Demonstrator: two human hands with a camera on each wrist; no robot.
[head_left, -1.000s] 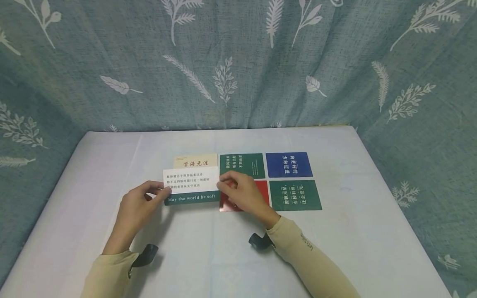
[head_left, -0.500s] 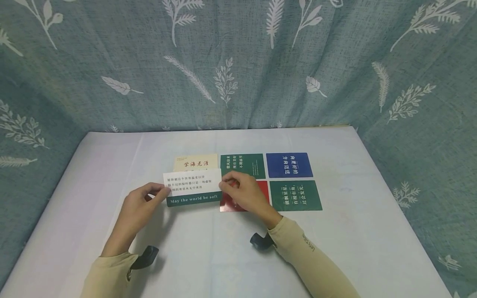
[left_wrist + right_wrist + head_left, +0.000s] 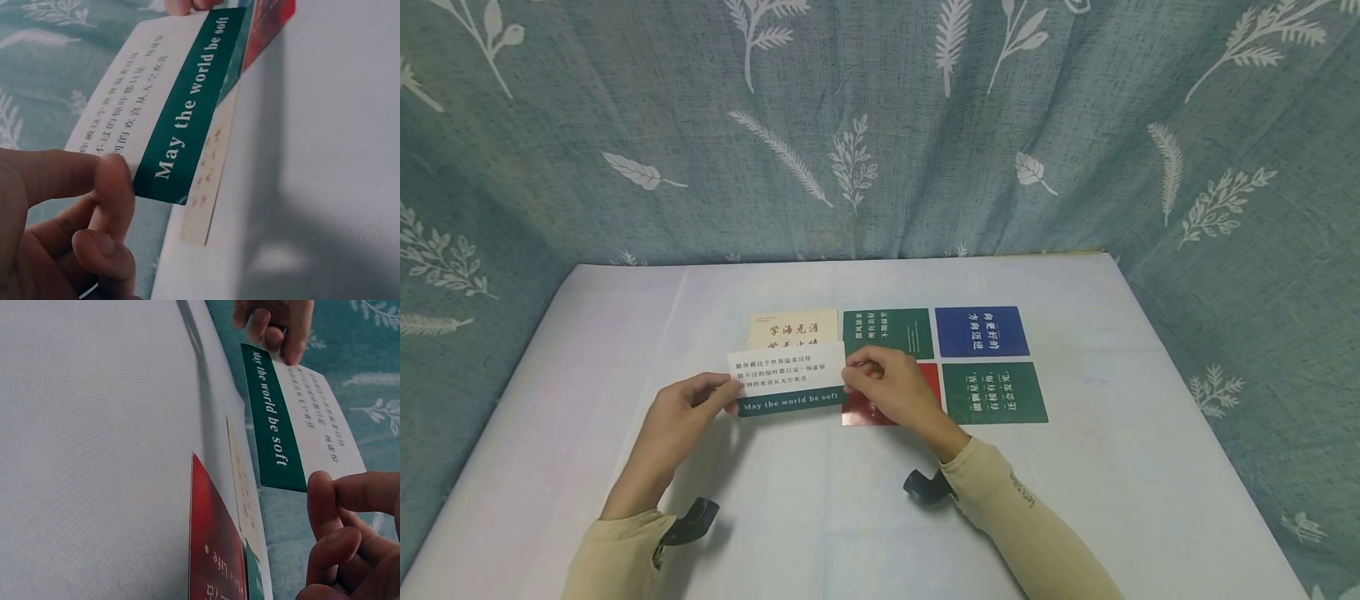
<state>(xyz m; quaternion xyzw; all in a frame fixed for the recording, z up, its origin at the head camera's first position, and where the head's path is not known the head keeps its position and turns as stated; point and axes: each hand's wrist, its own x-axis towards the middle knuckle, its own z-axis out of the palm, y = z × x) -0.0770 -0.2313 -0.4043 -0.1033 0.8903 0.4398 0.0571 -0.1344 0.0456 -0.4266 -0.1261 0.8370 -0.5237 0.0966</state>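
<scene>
A white card with a green band (image 3: 790, 371), printed "May the world be soft", is held above the table between both hands. My left hand (image 3: 681, 429) pinches its left edge between thumb and fingers, as the left wrist view also shows of the card (image 3: 181, 106). At the opposite edge, my right hand (image 3: 895, 392) pinches the card (image 3: 275, 419). Behind it lies a cream card (image 3: 793, 325), its lower part hidden. A red card (image 3: 868, 412) lies partly under the right hand in the head view.
On the white table (image 3: 820, 533) lie a green card (image 3: 887, 325), a blue card (image 3: 982, 332) and another green card (image 3: 995, 393), in neat rows with the cream and red ones. A leaf-patterned curtain (image 3: 880, 167) hangs along the back and sides.
The held card has dropped slightly toward me and tilted a little, baring more of the cream card's lettering. Both hands keep their pinch.
</scene>
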